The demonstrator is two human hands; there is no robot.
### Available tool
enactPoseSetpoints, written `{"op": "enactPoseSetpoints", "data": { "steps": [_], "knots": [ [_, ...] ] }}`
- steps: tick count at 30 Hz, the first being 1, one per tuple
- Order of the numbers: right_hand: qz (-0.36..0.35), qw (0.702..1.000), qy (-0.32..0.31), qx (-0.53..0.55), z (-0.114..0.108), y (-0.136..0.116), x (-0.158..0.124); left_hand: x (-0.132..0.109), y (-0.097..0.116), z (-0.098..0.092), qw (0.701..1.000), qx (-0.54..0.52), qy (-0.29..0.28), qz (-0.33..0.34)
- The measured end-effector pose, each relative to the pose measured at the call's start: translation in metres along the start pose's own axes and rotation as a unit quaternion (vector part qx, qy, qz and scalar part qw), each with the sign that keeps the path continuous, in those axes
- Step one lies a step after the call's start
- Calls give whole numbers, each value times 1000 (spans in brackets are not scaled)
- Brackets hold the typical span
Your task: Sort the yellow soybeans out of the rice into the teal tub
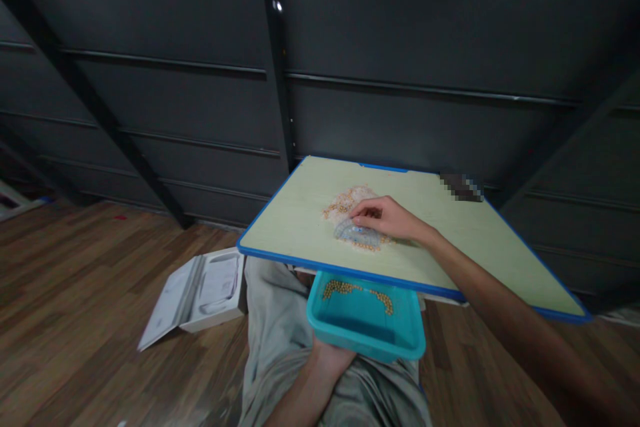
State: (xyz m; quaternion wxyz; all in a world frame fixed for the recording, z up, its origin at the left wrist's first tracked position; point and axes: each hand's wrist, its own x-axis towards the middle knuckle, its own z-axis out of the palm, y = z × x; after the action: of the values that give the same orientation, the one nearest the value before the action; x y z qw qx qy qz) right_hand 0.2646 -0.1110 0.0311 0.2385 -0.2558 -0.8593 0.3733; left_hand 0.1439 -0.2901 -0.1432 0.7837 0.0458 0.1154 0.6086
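Head view, right hand (387,219) on grains (345,200), blue-edged table (480,233), dark wall (425,33), wooden floor (85,267).

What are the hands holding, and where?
Left hand holds the blue tub under its near edge. Right hand presses something clear on the beans; grip unclear.

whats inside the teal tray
Two short rows of yellowish beans lie along the far side of the teal tray. The table edge covers its far rim, so anything there is hidden.
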Motion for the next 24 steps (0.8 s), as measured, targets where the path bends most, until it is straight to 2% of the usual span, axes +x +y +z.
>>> {"op": "enactPoseSetpoints", "data": {
  "steps": [6, 11, 15, 21, 24],
  "knots": [
    [-24, 999, -25, -5, -1, -4, -2, 0, 1, 1, 1000, 1, 8, -1],
    [-28, 999, -41, -3, -1, -5, -2, 1, 0, -4, 1000, -13, -19, 0],
    [-32, 998, -49, 0, -1, -7, -3, 2, -2, -8, 1000, -13, -6, 4],
    [-32, 997, -63, 15, -1, -9, -5, 0, 0, 2, 1000, -10, -16, 2],
    [-30, 997, -63, 22, -1, -8, -5, -1, 0, 8, 1000, -4, 1, -2]
  ]
}}
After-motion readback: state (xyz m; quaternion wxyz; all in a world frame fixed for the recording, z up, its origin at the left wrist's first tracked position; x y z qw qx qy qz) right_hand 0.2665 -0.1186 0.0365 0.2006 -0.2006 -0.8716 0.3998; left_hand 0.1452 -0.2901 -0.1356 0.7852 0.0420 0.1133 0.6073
